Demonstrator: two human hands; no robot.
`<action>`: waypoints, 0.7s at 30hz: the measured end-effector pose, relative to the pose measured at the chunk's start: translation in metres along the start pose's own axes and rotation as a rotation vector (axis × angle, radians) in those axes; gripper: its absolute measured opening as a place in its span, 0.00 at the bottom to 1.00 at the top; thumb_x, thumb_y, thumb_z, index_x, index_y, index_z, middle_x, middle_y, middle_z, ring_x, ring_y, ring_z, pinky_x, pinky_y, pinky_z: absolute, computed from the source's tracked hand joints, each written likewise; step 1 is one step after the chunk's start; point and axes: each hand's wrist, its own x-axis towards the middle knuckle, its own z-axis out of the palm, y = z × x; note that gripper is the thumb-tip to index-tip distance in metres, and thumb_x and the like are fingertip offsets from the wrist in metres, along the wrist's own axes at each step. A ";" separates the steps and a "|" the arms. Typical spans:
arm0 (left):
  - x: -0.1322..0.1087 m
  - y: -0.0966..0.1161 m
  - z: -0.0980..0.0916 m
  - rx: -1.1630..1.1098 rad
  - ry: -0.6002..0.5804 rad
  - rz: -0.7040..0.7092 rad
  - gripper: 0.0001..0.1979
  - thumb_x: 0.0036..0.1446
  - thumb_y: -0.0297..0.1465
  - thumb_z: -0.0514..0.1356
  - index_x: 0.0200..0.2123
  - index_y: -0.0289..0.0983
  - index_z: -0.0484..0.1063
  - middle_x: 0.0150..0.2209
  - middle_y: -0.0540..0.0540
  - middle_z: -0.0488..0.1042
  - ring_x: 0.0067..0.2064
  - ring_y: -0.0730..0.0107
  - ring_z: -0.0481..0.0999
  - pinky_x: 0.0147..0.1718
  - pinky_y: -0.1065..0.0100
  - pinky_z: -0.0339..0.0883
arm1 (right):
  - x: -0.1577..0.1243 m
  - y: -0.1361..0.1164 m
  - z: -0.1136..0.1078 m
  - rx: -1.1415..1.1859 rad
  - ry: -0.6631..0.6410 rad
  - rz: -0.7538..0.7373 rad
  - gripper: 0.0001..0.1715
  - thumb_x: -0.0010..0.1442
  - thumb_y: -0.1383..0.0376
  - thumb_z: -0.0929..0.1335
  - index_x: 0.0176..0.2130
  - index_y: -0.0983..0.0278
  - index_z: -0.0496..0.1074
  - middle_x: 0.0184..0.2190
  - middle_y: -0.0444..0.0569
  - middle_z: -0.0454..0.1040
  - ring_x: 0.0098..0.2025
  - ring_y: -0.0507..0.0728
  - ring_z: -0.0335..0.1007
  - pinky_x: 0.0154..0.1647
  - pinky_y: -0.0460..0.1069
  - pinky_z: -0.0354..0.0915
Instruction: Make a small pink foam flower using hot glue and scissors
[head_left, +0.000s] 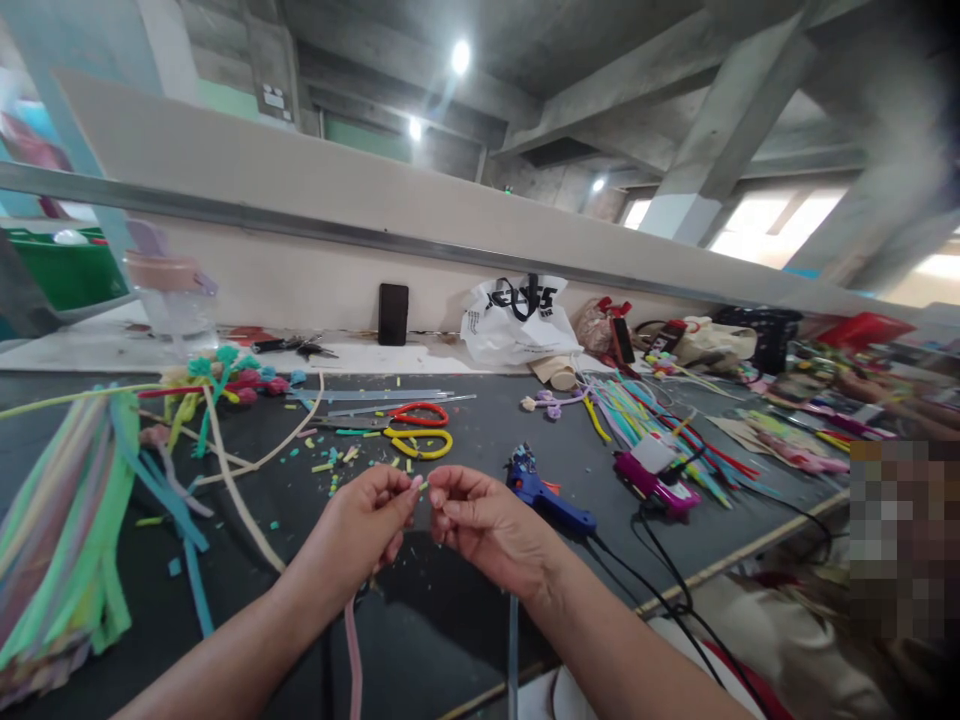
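Note:
My left hand is closed in a pinch on the top of a pink strip that hangs down below my wrist. My right hand is closed too, its fingertips meeting the left ones around a tiny pale piece at the strip's end. A clear rod hangs down under my right hand. Both hands hover over the dark table, just in front of the yellow-handled scissors and red-handled scissors.
A blue glue gun lies right of my right hand, a pink one beyond, black cords trailing off the edge. Bundles of coloured strips lie at left and at right. Scraps litter the table. A white bag and a phone stand at the back.

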 end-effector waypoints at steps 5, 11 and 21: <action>-0.008 0.010 0.001 -0.300 -0.095 -0.114 0.10 0.49 0.33 0.59 0.28 0.38 0.58 0.14 0.62 0.51 0.13 0.85 0.47 0.13 0.79 0.39 | 0.001 0.003 0.001 -0.046 0.102 -0.053 0.19 0.41 0.74 0.74 0.36 0.66 0.73 0.28 0.42 0.73 0.26 0.45 0.66 0.32 0.42 0.62; -0.006 0.005 -0.004 -0.463 -0.184 -0.215 0.13 0.48 0.37 0.62 0.27 0.35 0.62 0.18 0.59 0.56 0.14 0.89 0.47 0.13 0.78 0.35 | 0.005 0.007 0.002 -0.216 0.186 -0.173 0.19 0.44 0.73 0.71 0.39 0.65 0.72 0.31 0.45 0.76 0.30 0.48 0.70 0.35 0.44 0.63; -0.001 0.002 -0.013 -0.570 -0.130 -0.256 0.08 0.44 0.28 0.62 0.27 0.32 0.66 0.20 0.54 0.65 0.13 0.90 0.52 0.13 0.80 0.35 | -0.002 0.016 -0.003 -1.571 0.107 -0.799 0.25 0.57 0.74 0.61 0.51 0.56 0.67 0.41 0.49 0.76 0.37 0.54 0.71 0.44 0.53 0.59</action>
